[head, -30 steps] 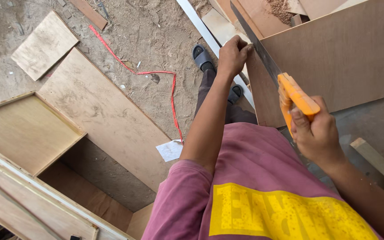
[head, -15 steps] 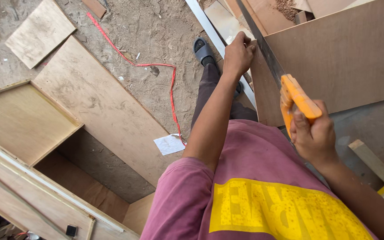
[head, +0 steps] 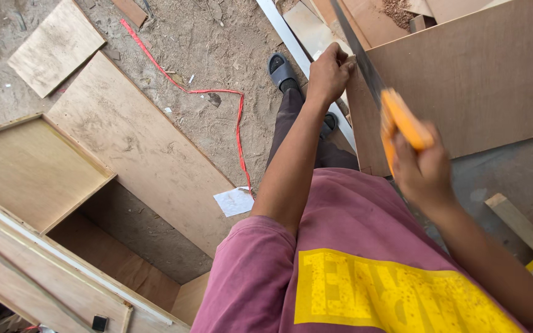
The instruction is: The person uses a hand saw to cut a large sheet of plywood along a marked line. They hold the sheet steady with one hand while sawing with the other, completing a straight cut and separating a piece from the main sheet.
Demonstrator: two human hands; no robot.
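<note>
Plywood everywhere, largest first: open cabinet carcass (head: 32,179) at lower left, pale inside, with a light edge strip along its near rim. Beside it, flat on the sandy ground (head: 217,37), a long plywood panel (head: 143,154) running diagonally, dusted with grit. At upper right, a broad brown plywood sheet (head: 476,80) raised off the ground and being cut along its left edge. Below the camera, a maroon T-shirt (head: 353,246) with a yellow printed patch. Farther off, a smaller square plywood offcut (head: 53,49) at upper left, well apart from the cutting. Pale strip of trim (head: 291,43) lying between foot and sheet. Then the handsaw (head: 371,80): dark blade slanting up to the top edge along the sheet's left edge, orange handle low and blurred. Right hand (head: 424,169) clenched around that orange handle, fingers fully wrapped. Left hand (head: 328,74) closed on the sheet's top left corner, pressing just beside the blade. Red cord (head: 239,123) snaking across the sand from upper left down toward a scrap of white paper (head: 234,201) near the long panel's edge. Grey slide sandal (head: 280,69) on the foot just left of the gripping hand. Short wooden block (head: 516,222) at right, near the sawing arm. Sawdust pile (head: 396,9) at top.
</note>
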